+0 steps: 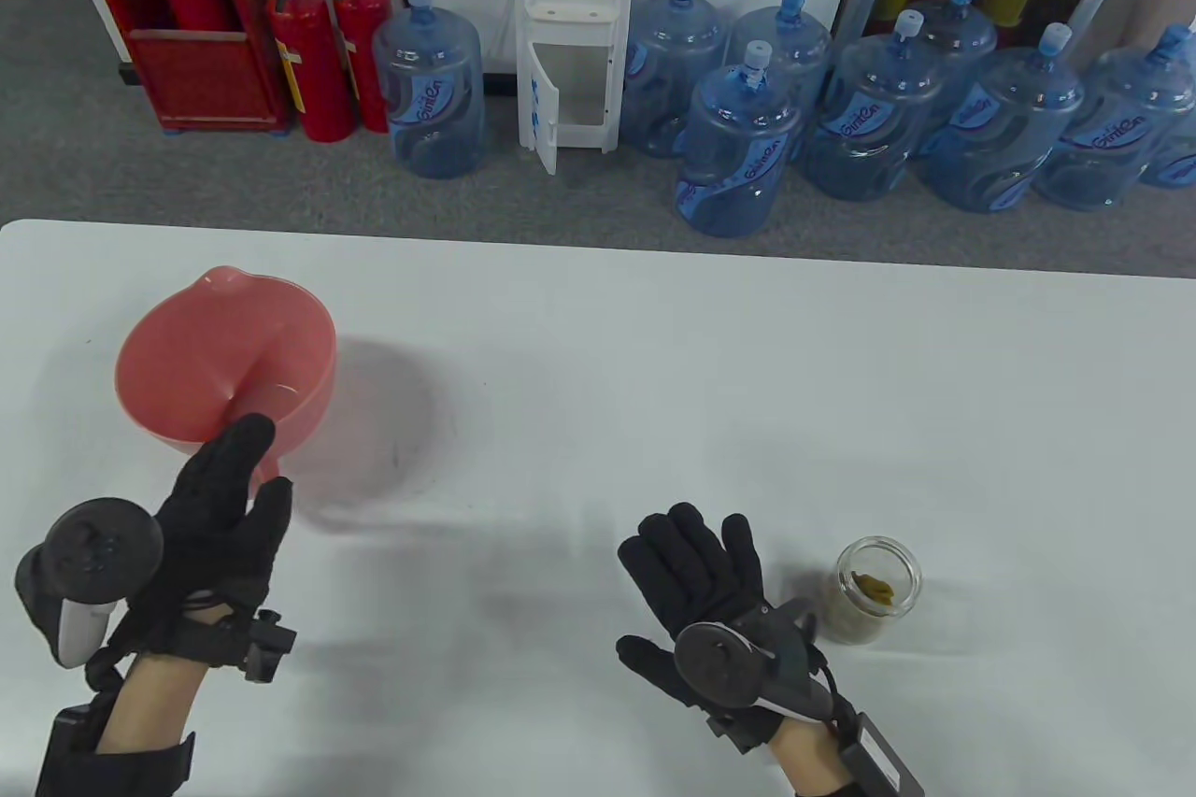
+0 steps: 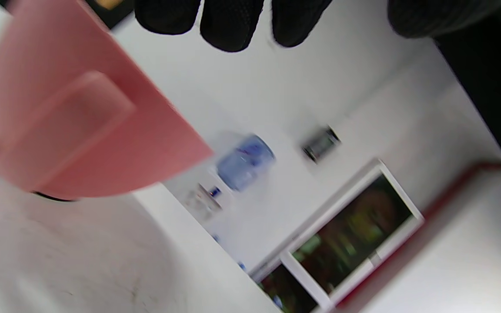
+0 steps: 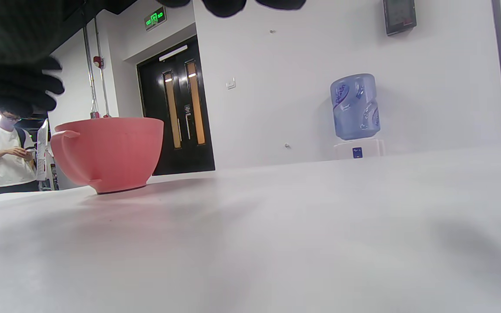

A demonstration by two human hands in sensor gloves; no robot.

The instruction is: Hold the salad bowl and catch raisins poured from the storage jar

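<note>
Salad bowl: a pink plastic bowl (image 1: 224, 353) with a pour spout and a tab handle stands upright on the white table (image 1: 654, 348), toward its left side.
Left hand: the gloved left hand (image 1: 220, 507) reaches up to the bowl's near handle, fingers straight and spread loosely. The left wrist view shows the fingertips (image 2: 231, 24) apart from the blurred handle, so the hand grips nothing.
Storage jar: a small clear glass jar (image 1: 876, 590), lid off and open, stands near the table's front right, with brownish raisins inside.
Right hand: the gloved right hand (image 1: 696, 587) lies flat just left of the jar, fingers extended, holding nothing.
Background: blue water jugs (image 1: 738, 148) and red fire extinguishers (image 1: 313, 59) line the floor beyond.
</note>
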